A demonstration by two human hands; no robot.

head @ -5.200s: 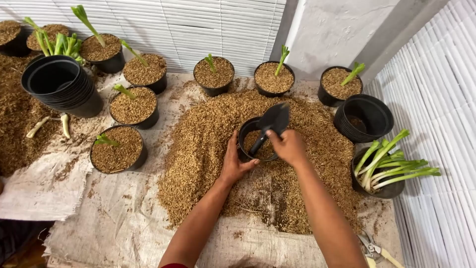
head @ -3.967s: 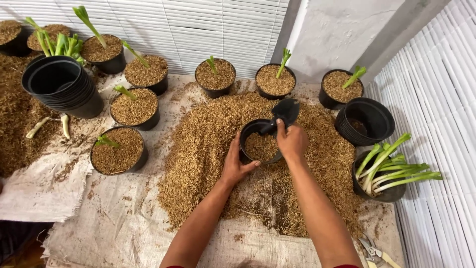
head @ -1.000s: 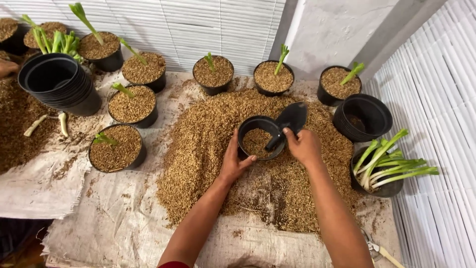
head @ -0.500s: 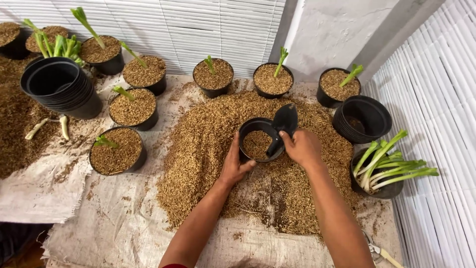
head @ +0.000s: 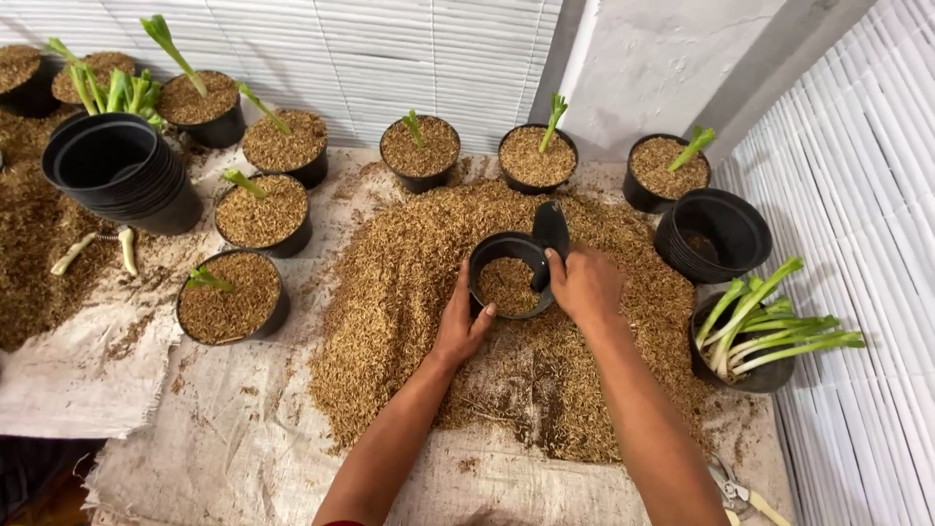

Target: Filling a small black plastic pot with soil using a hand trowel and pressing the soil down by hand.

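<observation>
Two hands work mid-frame: the left hand [head: 461, 326] grips a half-filled black pot [head: 510, 276] on the husk pile [head: 409, 292]; the right hand [head: 584, 285] clutches a black scoop [head: 548, 234] over it. Filling continues; more husk seems needed.

Light: bright, even, diffuse | Shadows: soft, short, beneath pots | Glare: mild on white slatted walls | Focus: sharp centre | Edges: wide-angle bowing, corners perhaps slightly soft
</observation>
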